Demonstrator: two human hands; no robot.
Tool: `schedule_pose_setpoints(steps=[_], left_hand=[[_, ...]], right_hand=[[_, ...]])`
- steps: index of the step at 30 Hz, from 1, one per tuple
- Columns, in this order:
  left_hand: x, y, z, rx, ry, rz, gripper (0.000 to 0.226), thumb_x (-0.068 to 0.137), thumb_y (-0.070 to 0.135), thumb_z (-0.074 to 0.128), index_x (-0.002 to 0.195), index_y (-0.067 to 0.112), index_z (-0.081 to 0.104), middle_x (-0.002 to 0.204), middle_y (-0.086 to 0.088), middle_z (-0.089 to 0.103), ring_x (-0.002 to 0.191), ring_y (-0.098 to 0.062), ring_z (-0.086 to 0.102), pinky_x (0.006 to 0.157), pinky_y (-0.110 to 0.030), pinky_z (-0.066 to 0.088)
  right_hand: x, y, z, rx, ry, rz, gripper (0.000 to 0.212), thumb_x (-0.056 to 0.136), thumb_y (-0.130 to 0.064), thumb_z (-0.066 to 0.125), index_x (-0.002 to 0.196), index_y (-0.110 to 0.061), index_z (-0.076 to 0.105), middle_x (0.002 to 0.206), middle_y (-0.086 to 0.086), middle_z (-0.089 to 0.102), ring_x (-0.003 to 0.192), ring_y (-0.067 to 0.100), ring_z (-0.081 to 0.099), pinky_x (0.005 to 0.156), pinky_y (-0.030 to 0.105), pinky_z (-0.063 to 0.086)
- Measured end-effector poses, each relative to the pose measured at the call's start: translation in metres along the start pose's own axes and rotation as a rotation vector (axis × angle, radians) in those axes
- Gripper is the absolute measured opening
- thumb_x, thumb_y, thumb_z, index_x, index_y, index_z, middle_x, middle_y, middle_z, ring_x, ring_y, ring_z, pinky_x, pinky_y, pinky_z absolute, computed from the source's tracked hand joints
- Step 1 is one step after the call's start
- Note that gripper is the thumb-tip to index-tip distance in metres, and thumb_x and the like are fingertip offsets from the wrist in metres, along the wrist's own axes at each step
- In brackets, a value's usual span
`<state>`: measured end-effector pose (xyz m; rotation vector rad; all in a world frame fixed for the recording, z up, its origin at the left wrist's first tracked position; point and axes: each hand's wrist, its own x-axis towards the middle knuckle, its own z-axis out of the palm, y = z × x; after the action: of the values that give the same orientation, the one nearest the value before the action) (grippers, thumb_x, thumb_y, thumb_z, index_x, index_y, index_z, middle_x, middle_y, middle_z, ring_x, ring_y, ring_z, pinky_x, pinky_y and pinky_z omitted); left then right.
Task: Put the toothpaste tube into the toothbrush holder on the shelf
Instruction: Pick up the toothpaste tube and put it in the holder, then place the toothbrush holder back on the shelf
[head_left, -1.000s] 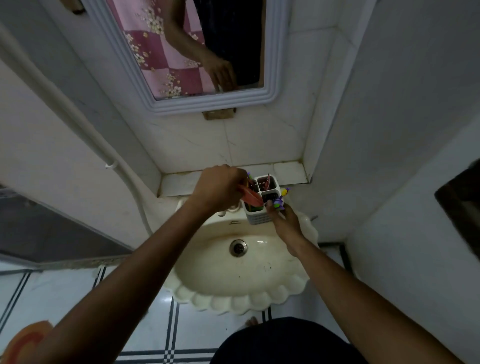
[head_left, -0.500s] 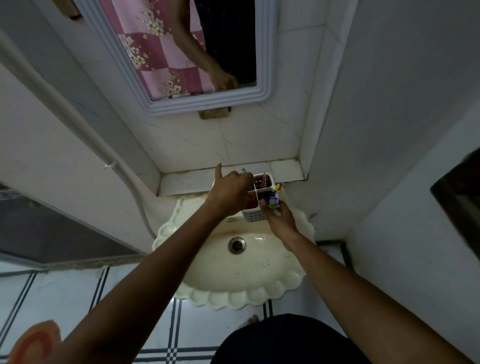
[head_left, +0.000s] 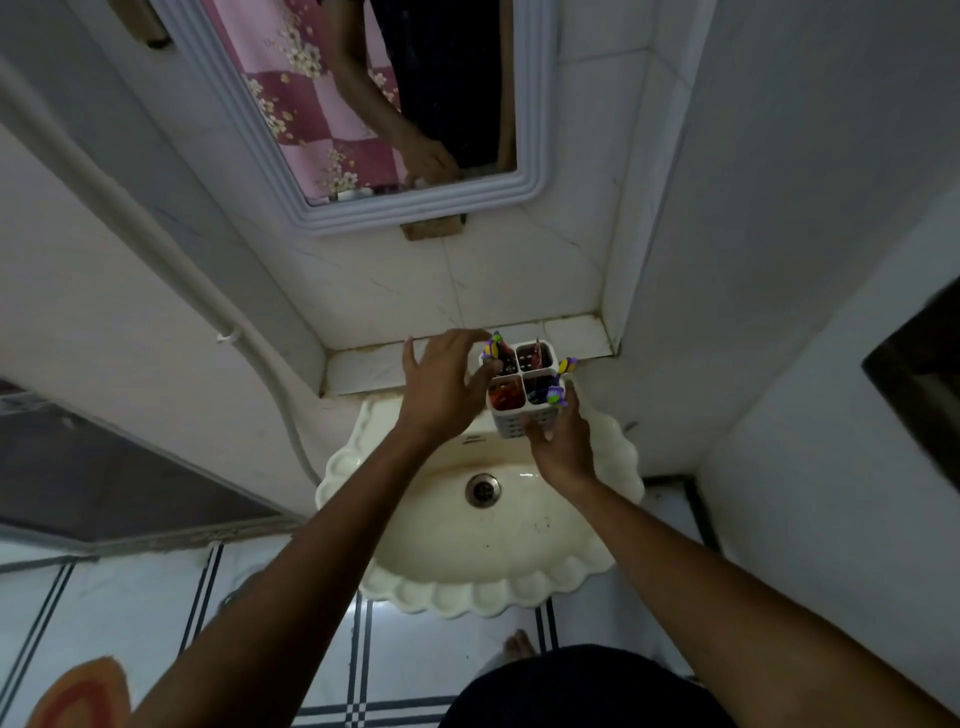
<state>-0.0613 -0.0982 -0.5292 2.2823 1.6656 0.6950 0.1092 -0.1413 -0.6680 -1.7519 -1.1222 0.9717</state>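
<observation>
A white four-compartment toothbrush holder stands at the back edge of the basin, just in front of the tiled shelf. The red toothpaste tube lies inside its front-left compartment. My left hand hovers at the holder's left side, fingers spread and holding nothing. My right hand is against the holder's front right wall, fingers apart, touching it. Purple and yellow toothbrush tops stick out of the other compartments.
A cream scalloped basin with a drain lies below the holder. A framed mirror hangs above the shelf. A white pipe runs down the left wall. A wall corner juts out at the right.
My left hand pushed the red tube down into the front-left compartment, then let go and spread its fingers. The view has shifted slightly.
</observation>
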Motion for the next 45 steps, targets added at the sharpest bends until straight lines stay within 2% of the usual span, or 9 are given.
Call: schedule_pose_setpoints(steps=[3,5,12,16,19,22,30,35,45], left_hand=[[-0.007,-0.015,-0.001,-0.091,0.066,-0.086,0.048,0.1,0.059,0.059,0.139,0.031,0.06,0.144,0.005,0.057,0.138,-0.019,0.052,0.118,-0.063,0.033],[-0.01,-0.022,-0.002,-0.149,0.046,-0.11,0.051,0.099,0.06,0.058,0.139,0.028,0.061,0.143,0.003,0.058,0.135,-0.02,0.054,0.114,-0.06,0.04],[-0.015,-0.034,-0.011,-0.203,0.029,-0.126,0.049,0.101,0.056,0.059,0.138,0.025,0.063,0.142,0.006,0.061,0.132,-0.017,0.058,0.113,-0.058,0.043],[-0.014,-0.03,-0.014,-0.204,0.024,-0.115,0.05,0.101,0.059,0.057,0.138,0.025,0.064,0.141,0.006,0.063,0.132,-0.017,0.058,0.112,-0.057,0.044],[-0.009,-0.02,-0.02,-0.217,0.028,-0.111,0.051,0.101,0.059,0.057,0.139,0.024,0.063,0.141,0.004,0.064,0.132,-0.018,0.059,0.113,-0.056,0.045],[0.0,-0.001,-0.031,-0.22,0.054,-0.052,0.052,0.103,0.058,0.057,0.141,0.023,0.062,0.141,0.003,0.064,0.131,-0.016,0.059,0.111,-0.053,0.048],[0.041,0.076,-0.1,-0.223,0.285,0.095,0.054,0.103,0.059,0.058,0.143,0.023,0.06,0.14,0.004,0.066,0.127,-0.014,0.061,0.111,-0.054,0.048],[0.077,0.131,-0.168,-0.186,0.474,0.252,0.051,0.104,0.058,0.057,0.141,0.022,0.061,0.134,0.003,0.067,0.115,-0.018,0.067,0.101,-0.057,0.053],[0.129,0.226,-0.315,-0.051,0.686,0.455,0.056,0.102,0.064,0.045,0.141,0.026,0.059,0.14,0.003,0.064,0.128,-0.017,0.058,0.112,-0.054,0.045]], right_hand=[[-0.004,-0.004,0.011,-0.103,0.008,0.02,0.151,0.065,-0.075,0.092,0.174,-0.029,-0.001,0.168,0.009,0.048,0.154,0.036,0.046,0.118,0.057,0.051],[-0.007,-0.015,0.019,-0.122,0.058,0.041,0.162,0.055,-0.077,0.096,0.174,-0.021,0.0,0.169,0.013,0.044,0.156,0.038,0.04,0.12,0.057,0.048],[0.0,-0.023,0.035,-0.004,0.232,0.066,0.134,0.059,-0.051,0.103,0.163,-0.018,0.025,0.154,0.012,0.053,0.143,0.035,0.054,0.112,0.053,0.055],[-0.008,-0.03,0.013,0.071,0.287,0.014,0.123,0.052,-0.049,0.104,0.152,-0.023,0.037,0.141,-0.002,0.058,0.131,0.028,0.062,0.099,0.042,0.059],[-0.014,-0.044,-0.015,0.084,0.317,-0.044,0.115,0.056,-0.045,0.106,0.149,-0.019,0.043,0.141,0.002,0.059,0.126,0.023,0.061,0.094,0.026,0.047],[-0.019,-0.071,-0.047,0.11,0.366,-0.164,0.12,0.051,-0.055,0.101,0.15,-0.016,0.044,0.143,0.006,0.06,0.13,0.026,0.061,0.096,0.026,0.048],[-0.014,-0.202,-0.142,0.207,0.486,-0.479,0.111,0.047,-0.066,0.097,0.137,-0.019,0.053,0.133,0.004,0.066,0.124,0.032,0.066,0.098,0.053,0.06],[-0.019,-0.307,-0.208,0.278,0.546,-0.708,0.108,0.049,-0.069,0.098,0.133,-0.017,0.053,0.129,0.003,0.067,0.12,0.03,0.068,0.094,0.048,0.062],[-0.057,-0.477,-0.299,0.423,0.597,-0.968,0.103,0.045,-0.072,0.098,0.125,-0.028,0.052,0.129,0.001,0.068,0.115,0.021,0.073,0.092,0.043,0.066]])
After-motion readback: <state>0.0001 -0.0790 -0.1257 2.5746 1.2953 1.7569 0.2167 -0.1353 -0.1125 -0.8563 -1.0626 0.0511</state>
